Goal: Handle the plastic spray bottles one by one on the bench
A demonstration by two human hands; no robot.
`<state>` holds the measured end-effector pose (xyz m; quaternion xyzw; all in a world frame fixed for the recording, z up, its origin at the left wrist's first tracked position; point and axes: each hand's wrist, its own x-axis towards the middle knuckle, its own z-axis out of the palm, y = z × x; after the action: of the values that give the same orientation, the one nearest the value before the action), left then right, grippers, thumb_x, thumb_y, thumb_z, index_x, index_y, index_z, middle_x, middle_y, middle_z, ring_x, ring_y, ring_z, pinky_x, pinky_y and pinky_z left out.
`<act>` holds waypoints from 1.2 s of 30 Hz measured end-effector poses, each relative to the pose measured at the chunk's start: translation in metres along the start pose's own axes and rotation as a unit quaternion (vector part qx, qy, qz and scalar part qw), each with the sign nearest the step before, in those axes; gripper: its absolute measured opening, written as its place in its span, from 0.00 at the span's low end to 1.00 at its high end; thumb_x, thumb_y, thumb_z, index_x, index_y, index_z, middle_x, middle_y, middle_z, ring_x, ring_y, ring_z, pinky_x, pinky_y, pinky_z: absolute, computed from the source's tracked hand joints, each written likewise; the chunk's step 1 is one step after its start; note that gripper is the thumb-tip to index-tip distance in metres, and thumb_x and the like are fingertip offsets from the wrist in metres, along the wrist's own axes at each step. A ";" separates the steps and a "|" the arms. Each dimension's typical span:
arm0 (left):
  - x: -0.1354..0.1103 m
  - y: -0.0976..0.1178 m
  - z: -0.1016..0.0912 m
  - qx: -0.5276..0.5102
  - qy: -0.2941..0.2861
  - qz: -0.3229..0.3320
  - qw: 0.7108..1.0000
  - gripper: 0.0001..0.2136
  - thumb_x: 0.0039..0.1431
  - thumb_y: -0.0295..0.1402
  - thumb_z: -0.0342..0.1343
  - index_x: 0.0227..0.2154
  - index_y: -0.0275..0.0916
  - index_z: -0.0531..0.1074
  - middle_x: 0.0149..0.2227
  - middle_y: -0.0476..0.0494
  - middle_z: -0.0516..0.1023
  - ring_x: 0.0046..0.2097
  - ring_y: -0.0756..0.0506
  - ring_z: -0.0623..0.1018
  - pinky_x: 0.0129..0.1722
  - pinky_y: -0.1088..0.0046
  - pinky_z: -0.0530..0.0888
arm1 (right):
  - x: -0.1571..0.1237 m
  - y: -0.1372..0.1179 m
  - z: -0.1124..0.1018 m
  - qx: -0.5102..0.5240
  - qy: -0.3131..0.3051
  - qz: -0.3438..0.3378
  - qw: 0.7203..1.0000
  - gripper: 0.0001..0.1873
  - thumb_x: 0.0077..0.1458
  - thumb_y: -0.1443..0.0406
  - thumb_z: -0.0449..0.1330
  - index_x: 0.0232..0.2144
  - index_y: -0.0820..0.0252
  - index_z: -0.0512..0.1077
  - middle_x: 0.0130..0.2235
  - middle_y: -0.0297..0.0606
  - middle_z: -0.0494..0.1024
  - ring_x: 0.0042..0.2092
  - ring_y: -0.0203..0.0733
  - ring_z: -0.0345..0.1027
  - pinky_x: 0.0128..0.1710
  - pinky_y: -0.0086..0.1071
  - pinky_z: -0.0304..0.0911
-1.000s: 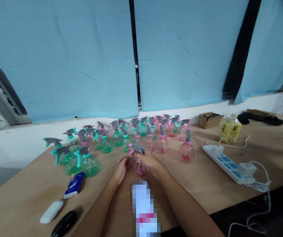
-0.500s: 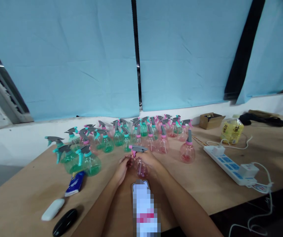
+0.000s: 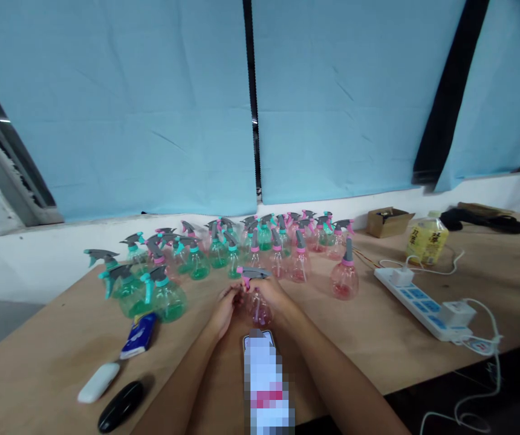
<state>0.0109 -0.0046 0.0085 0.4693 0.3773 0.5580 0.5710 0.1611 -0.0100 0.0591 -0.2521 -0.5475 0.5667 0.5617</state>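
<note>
From my end I'm seeing blue curtains hanging across the upper frame, and below them the wooden table is spreading from left edge to right. A crowd of green and pink spray bottles is standing across the middle; it is showing the same layout as a second ago, the whole view only sitting slightly further right. A white power strip is lying at right, and a phone, its screen pixelated, is lying at lower centre. A yellow-labelled jug is standing at right, beside a small cardboard box. My right hand is gripping a pink spray bottle around its upper part, just below the centre of the frame and above the phone. My left hand is curling its fingers close at the bottle's left; I'm not able to tell whether they are touching it. At lower left, a blue packet, a black oval case and a white case are lying untouched. The held bottle's grey-and-pink trigger head is pointing left, sitting flatter than a second ago and hardly differing from half a second ago.
</note>
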 end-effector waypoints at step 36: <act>-0.001 0.001 0.002 0.013 -0.003 0.010 1.000 0.10 0.48 0.40 0.63 0.29 0.37 0.75 0.25 0.50 0.73 0.25 0.52 0.68 0.26 0.77 0.62 | -0.002 0.004 -0.002 -0.011 -0.042 0.006 0.999 0.07 0.35 0.68 0.55 0.19 0.59 0.73 0.22 0.34 0.73 0.26 0.38 0.65 0.33 0.32 0.63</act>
<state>0.0126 -0.0060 0.0098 0.4821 0.3781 0.5572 0.5604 0.1617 -0.0099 0.0542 -0.2380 -0.5754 0.5742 0.5316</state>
